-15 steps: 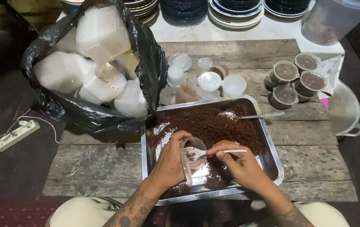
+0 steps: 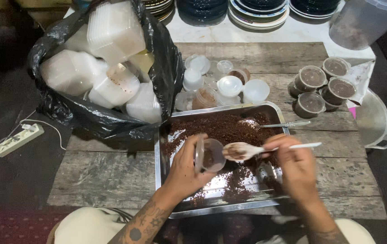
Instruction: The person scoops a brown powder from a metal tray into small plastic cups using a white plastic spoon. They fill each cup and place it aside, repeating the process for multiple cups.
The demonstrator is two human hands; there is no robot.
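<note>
My left hand (image 2: 186, 166) holds a small clear plastic cup (image 2: 209, 155) tilted on its side over a metal tray (image 2: 161, 153). The tray holds dark reddish-brown crumbly food (image 2: 223, 127). My right hand (image 2: 295, 167) grips a white plastic spoon (image 2: 247, 150) loaded with the same food, its bowl right at the cup's mouth. A metal spoon (image 2: 275, 124) lies in the tray near its far edge.
A black bag (image 2: 94, 118) stuffed with white foam boxes sits at the left. Empty cups and lids (image 2: 227, 86) stand behind the tray. Several filled, lidded cups (image 2: 320, 86) are stacked at the right. Plates line the back, a power strip (image 2: 17, 139) lies far left.
The white spoon has risen out of the tray with a load and now sits at the cup's mouth. The cup is turned more onto its side.
</note>
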